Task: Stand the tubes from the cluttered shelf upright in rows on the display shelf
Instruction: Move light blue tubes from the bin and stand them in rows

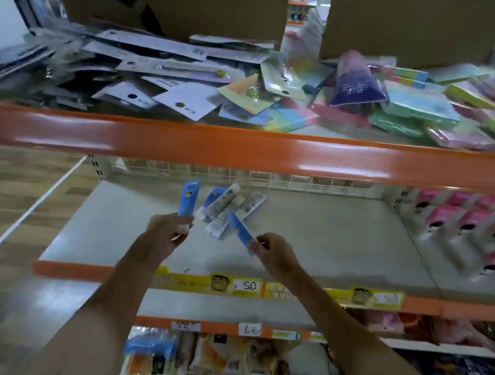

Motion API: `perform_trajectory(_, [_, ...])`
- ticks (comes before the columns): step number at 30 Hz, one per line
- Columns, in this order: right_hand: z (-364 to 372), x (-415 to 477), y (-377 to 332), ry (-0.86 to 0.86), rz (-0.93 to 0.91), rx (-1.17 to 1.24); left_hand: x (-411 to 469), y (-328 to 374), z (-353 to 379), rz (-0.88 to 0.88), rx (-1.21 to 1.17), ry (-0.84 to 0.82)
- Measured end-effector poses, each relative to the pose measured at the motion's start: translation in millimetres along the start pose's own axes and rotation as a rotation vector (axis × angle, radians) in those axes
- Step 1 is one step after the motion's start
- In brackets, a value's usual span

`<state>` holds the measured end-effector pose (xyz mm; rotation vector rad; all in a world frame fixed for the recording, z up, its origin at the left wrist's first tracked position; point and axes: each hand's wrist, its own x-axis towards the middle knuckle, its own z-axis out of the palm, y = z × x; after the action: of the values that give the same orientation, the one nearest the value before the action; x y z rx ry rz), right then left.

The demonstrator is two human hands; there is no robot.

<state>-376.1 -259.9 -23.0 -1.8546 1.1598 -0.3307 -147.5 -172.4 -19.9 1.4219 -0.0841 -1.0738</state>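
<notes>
Tubes (229, 206) heaped flat on the display shelf (340, 241) look light, soft-walled and slick; the stiffer cap end seems the surest hold. Left hand (169, 231) pinches an upright blue tube (188, 196) by its lower end; right hand (275, 250) pinches a tilted blue tube (239, 230).

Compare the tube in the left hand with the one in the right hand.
The left-hand tube stands nearly upright; the right-hand tube slants up to the left. The left-hand tube shows its printed face; the right-hand tube is turned more edge-on. Both are blue, each held at its lower end.
</notes>
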Motion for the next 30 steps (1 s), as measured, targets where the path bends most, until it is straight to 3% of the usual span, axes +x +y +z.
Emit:
perform_trajectory(4, [-45.6, -44.9, 9.5, -0.059, 0.148, 0.56, -49.5, 2.7, 53.2, -0.067, -0.086, -0.303])
perform_trajectory(7, [-78.7, -79.8, 25.2, -0.041, 0.226, 0.914, -80.5, -15.7, 109.6, -0.078, 0.015, -0.394])
perform_trajectory(14, [-173.2, -149.4, 89.4, 0.145, 0.274, 1.267, -143.5, -78.3, 235.7, -0.183, 0.098, -0.549])
perform_trajectory(17, [-218.6, -182.5, 143.0, 0.199, 0.273, 1.258, -174.8, -116.8, 296.8, -0.228, 0.051, -0.63])
perform_trajectory(21, [-290.6, -231.3, 219.3, 0.271, 0.24, 1.025, -213.0, -174.1, 378.7, -0.244, 0.051, -0.618])
perform_trajectory(30, [-417.0, -265.8, 329.5, 0.5, 0.263, 0.481, -269.2, -241.2, 507.4, 0.002, 0.222, -0.569])
